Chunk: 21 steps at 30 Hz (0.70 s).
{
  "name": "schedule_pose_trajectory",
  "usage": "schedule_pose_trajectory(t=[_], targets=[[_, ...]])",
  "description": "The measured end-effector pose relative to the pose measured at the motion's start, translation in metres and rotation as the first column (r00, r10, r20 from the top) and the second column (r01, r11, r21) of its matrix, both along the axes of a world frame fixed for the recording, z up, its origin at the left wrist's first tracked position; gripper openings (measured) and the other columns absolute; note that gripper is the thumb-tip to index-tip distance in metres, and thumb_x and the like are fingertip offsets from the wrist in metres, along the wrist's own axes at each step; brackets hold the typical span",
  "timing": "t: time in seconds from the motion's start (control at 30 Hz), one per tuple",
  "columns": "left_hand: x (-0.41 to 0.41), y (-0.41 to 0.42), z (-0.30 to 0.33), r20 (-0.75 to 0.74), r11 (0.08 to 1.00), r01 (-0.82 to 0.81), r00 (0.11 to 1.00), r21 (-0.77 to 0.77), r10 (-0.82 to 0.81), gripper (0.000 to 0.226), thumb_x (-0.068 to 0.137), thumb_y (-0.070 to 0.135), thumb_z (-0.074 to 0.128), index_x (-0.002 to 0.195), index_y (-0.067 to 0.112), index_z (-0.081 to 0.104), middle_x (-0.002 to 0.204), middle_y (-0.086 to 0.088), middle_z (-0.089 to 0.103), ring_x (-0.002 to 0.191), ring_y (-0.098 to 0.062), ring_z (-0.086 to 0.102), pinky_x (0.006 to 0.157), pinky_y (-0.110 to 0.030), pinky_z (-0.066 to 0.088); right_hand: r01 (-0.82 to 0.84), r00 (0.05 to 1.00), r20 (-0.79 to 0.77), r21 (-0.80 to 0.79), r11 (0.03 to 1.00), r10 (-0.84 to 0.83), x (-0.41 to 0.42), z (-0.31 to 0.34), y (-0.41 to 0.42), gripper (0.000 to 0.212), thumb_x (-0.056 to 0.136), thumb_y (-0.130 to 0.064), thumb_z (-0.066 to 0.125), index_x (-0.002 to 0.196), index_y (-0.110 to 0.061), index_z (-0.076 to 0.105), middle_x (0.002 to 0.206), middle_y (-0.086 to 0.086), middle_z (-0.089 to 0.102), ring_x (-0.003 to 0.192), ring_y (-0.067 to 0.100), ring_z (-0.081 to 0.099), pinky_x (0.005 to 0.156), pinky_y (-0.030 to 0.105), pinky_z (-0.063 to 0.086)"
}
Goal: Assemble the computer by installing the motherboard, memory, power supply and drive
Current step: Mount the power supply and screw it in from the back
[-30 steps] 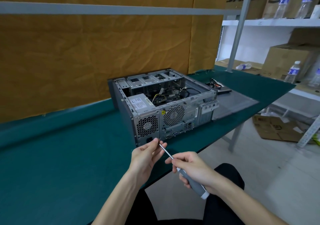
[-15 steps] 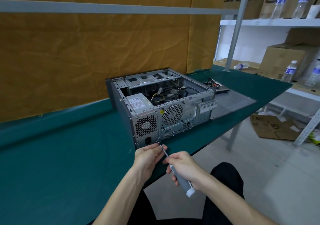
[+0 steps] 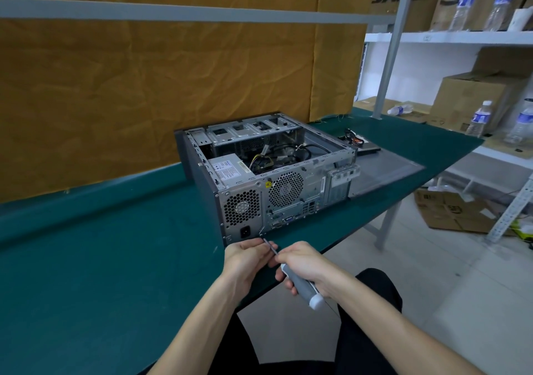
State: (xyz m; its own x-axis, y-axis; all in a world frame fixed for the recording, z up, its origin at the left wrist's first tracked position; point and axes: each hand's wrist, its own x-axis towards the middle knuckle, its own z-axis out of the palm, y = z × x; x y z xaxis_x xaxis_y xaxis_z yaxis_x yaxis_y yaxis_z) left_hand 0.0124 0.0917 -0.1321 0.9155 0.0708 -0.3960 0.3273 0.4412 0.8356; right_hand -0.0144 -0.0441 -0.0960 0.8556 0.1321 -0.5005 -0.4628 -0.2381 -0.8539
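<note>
Head view: the open grey metal computer case (image 3: 268, 178) lay on its side on the green-covered workbench (image 3: 101, 259), near the front edge, with its perforated rear panel facing you. Inside, the silver box-shaped power supply with a white label (image 3: 227, 170) sat in the near-left corner, directly behind its honeycomb vent and black mains socket; a bundle of black and yellow cables (image 3: 277, 155) lay beside it toward the middle of the case. Your right hand (image 3: 302, 265) gripped the grey-handled screwdriver with a white end cap (image 3: 302, 286), fingers curled round the handle. Your left hand (image 3: 248, 256) pinched the thin metal shaft just behind the tip, fingers together on it. The tip met the lower edge of the rear panel, just right of the mains socket; whether a screw sat there could not be told. To the right of the case, a flat dark grey side panel (image 3: 383, 170) lay on the bench, and beyond it a flat dark drive with coloured wires on top (image 3: 360, 144). Cardboard boxes (image 3: 473, 98) and clear plastic water bottles (image 3: 480, 118) stood on white shelving at far right.
</note>
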Motion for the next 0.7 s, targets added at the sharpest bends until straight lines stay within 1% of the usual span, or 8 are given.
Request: schedule_pose_trajectory(t=[0.07,0.23,0.33,0.4,0.5,0.57,0.63,0.7], targets=[[0.002,-0.001,-0.001,-0.005,0.998,0.016,1.0,0.054,-0.016,0.005,0.093,-0.012,0.062,0.092,-0.01,0.066,0.083,-0.021,0.075,0.073,-0.023,0.076,0.059,-0.023,0.059,0.005,1.0,0.004,-0.009,1.0,-0.005,0.0,0.0,0.0,0.017,0.102,-0.01,0.048,0.096,-0.003,0.063,0.064,0.009,0.06,0.039,0.015,0.047,0.04,0.021,0.04],[0.006,-0.005,0.0,-0.022,0.94,0.105,0.994,0.324,-0.103,0.02,0.092,0.001,0.069,0.076,-0.009,0.075,0.069,-0.017,0.071,0.057,-0.019,0.064,0.07,-0.028,0.06,-0.019,1.0,0.019,-0.07,0.997,0.02,0.002,0.001,-0.001,0.02,0.1,-0.009,0.046,0.09,-0.003,0.061,0.065,0.011,0.059,0.039,0.015,0.047,0.04,0.021,0.04],[0.007,-0.005,0.004,-0.037,0.949,0.084,0.996,0.304,-0.076,0.029,0.09,-0.004,0.071,0.061,-0.002,0.074,0.067,-0.018,0.071,0.051,-0.018,0.066,0.056,-0.023,0.059,-0.062,0.997,0.028,-0.099,0.993,0.065,0.003,0.003,-0.002,0.017,0.102,-0.012,0.047,0.095,-0.003,0.06,0.068,0.012,0.059,0.041,0.016,0.05,0.042,0.024,0.043],[0.007,-0.005,0.007,-0.04,0.966,0.071,0.997,0.249,-0.063,0.024,0.089,-0.009,0.07,0.065,-0.007,0.071,0.069,-0.019,0.072,0.053,-0.018,0.07,0.052,-0.021,0.056,-0.098,0.994,0.032,-0.097,0.99,0.102,0.0,0.004,-0.003,0.013,0.101,-0.017,0.053,0.101,-0.004,0.052,0.074,0.013,0.057,0.044,0.021,0.057,0.044,0.03,0.049],[0.008,-0.005,0.01,-0.046,0.984,0.032,0.999,0.177,-0.025,0.008,0.088,-0.013,0.068,0.08,-0.014,0.065,0.07,-0.021,0.073,0.061,-0.022,0.074,0.054,-0.023,0.059,-0.174,0.984,0.0,-0.267,0.948,0.181,-0.013,0.004,-0.013,0.043,0.093,-0.035,0.067,0.115,-0.013,0.037,0.096,0.013,0.055,0.047,0.022,0.064,0.044,0.032,0.053],[0.007,-0.006,0.009,-0.024,0.98,0.035,0.999,0.195,-0.031,0.009,0.089,-0.01,0.07,0.081,-0.012,0.066,0.072,-0.02,0.073,0.065,-0.022,0.075,0.058,-0.024,0.06,-0.189,0.977,0.018,-0.375,0.908,0.211,-0.025,-0.001,-0.021,0.049,0.092,-0.037,0.069,0.116,-0.014,0.033,0.097,0.01,0.057,0.043,0.014,0.06,0.041,0.026,0.05],[0.005,-0.007,0.008,0.033,0.93,0.078,0.995,0.359,-0.096,0.012,0.092,0.002,0.072,0.081,-0.004,0.069,0.077,-0.016,0.076,0.066,-0.018,0.075,0.057,-0.023,0.059,-0.125,0.979,0.092,-0.44,0.889,0.184,-0.032,-0.003,-0.028,0.038,0.095,-0.035,0.066,0.111,-0.016,0.038,0.091,0.006,0.059,0.043,0.008,0.057,0.038,0.02,0.043],[-0.002,-0.005,0.007,0.117,0.775,0.075,0.975,0.628,-0.189,0.013,0.096,0.016,0.07,0.089,0.005,0.068,0.075,-0.007,0.076,0.061,-0.014,0.074,0.048,-0.023,0.055,-0.036,0.978,0.171,-0.439,0.898,0.122,-0.034,-0.003,-0.033,0.028,0.097,-0.036,0.063,0.105,-0.017,0.044,0.086,0.004,0.06,0.05,0.009,0.055,0.038,0.017,0.038]])
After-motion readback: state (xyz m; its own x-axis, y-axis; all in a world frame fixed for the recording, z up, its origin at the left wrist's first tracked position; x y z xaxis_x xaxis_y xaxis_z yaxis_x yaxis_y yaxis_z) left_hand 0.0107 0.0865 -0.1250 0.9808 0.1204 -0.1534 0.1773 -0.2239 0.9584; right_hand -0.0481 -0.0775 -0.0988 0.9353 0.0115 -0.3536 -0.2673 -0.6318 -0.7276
